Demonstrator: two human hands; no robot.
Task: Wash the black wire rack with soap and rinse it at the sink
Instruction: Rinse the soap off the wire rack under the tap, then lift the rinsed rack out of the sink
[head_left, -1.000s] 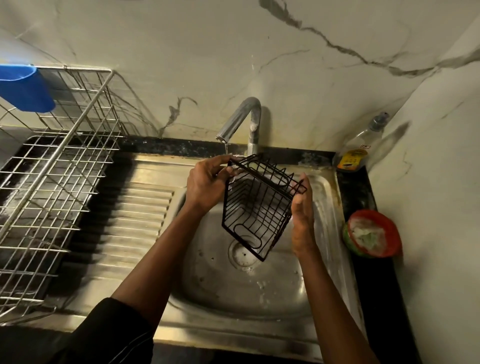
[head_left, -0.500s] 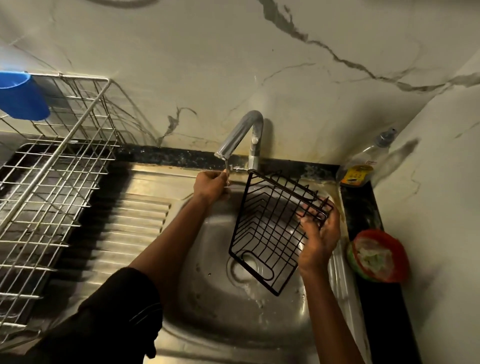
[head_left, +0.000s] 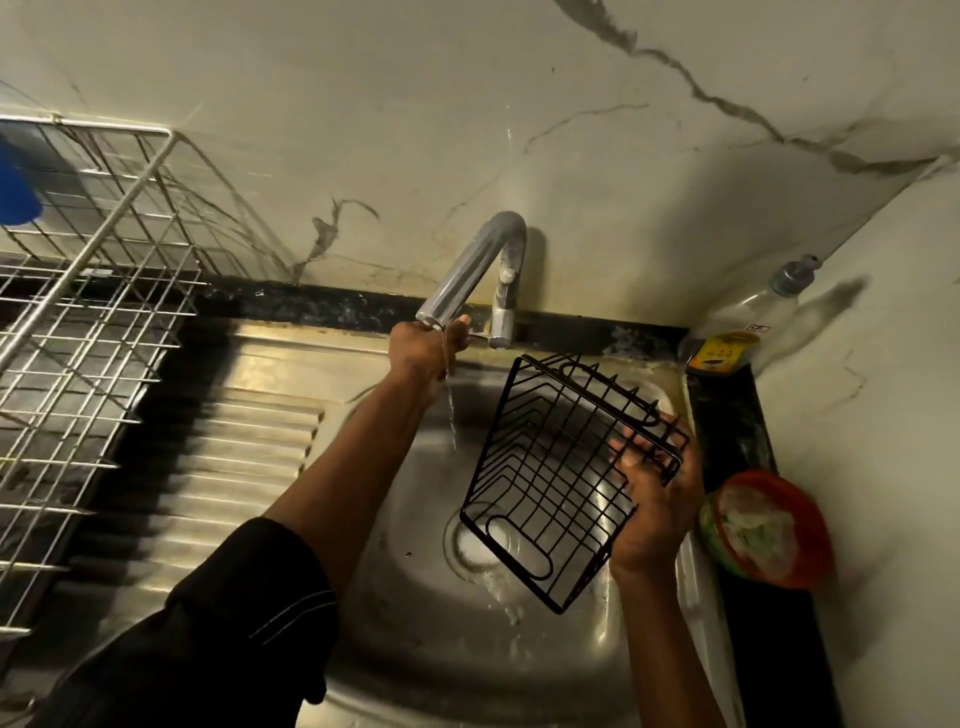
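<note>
One black wire rack (head_left: 551, 470) tilts over the sink (head_left: 415, 629) at centre right, our right hand (head_left: 657, 501) gripping its right edge, our left hand (head_left: 422, 353) curled at the faucet (head_left: 467, 270) mouth, grip unclear.

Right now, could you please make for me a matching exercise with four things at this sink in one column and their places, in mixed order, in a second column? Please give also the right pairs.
Things
1. black wire rack
2. left hand
3. red bowl
4. soap bottle

Places
a. on the dark counter, right of the sink
b. at the spout of the tap
c. in the back right corner, behind the sink
d. held over the sink by the right hand

Pairs: 1-d, 2-b, 3-a, 4-c
</note>
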